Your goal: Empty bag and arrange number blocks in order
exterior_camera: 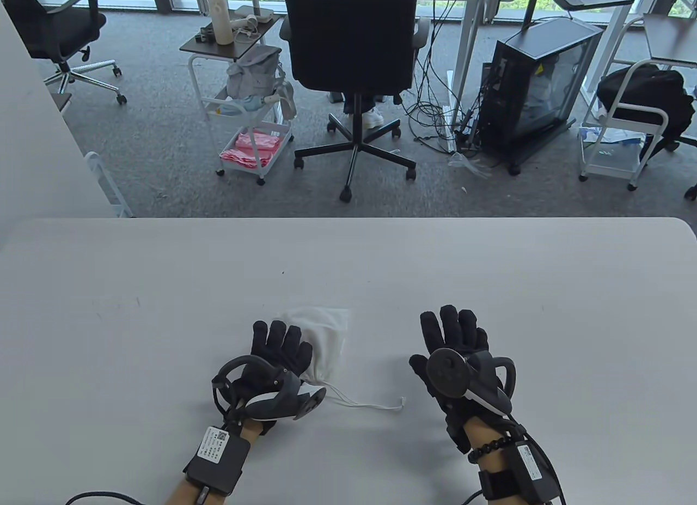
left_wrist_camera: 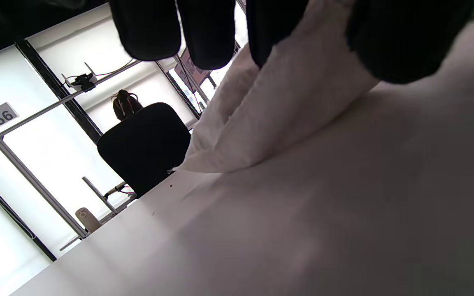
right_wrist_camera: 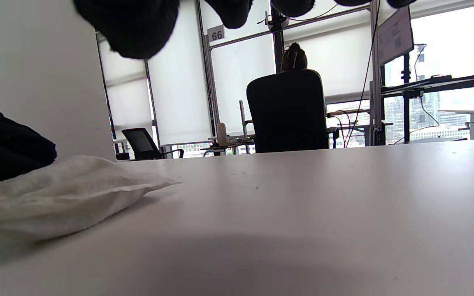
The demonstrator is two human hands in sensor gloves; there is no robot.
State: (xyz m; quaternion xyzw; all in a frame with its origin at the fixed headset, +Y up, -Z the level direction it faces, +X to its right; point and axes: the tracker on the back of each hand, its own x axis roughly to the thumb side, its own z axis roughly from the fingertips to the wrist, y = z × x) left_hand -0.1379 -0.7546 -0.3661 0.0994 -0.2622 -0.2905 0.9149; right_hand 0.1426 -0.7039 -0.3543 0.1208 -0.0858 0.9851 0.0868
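Bag (exterior_camera: pixel 326 339) of white cloth lies on the table (exterior_camera: pixel 136 287), near the front edge and a little left of the middle, with its closed bottom toward the far edge and its gathered mouth toward the person. The left hand (exterior_camera: pixel 272 358) rests on the left part of the bag with the fingers stretched flat; in the left wrist view the fingertips (left_wrist_camera: pixel 208 37) lie over the cloth, but I cannot tell if they press it or only touch it. The right hand (exterior_camera: pixel 454 352) is well apart from the bag, to its right, fingers spread and released, grasping nothing. A thin drawstring (exterior_camera: pixel 375 404) runs out from the mouth along the table toward the right hand and ends in a small knot. The cloth looks soft and light, and it will probably fold and slide easily on the smooth top, so one hand should hold it while the other works. In the right wrist view the bag (right_wrist_camera: pixel 64 197) bulges in a low cushion shape (the blocks are most likely inside, but none of them is visible). I judge the mouth is closed by the string, so the best place to take hold is the gathered neck, to loosen it, and afterwards the bottom corners, to lift and tip the contents out.
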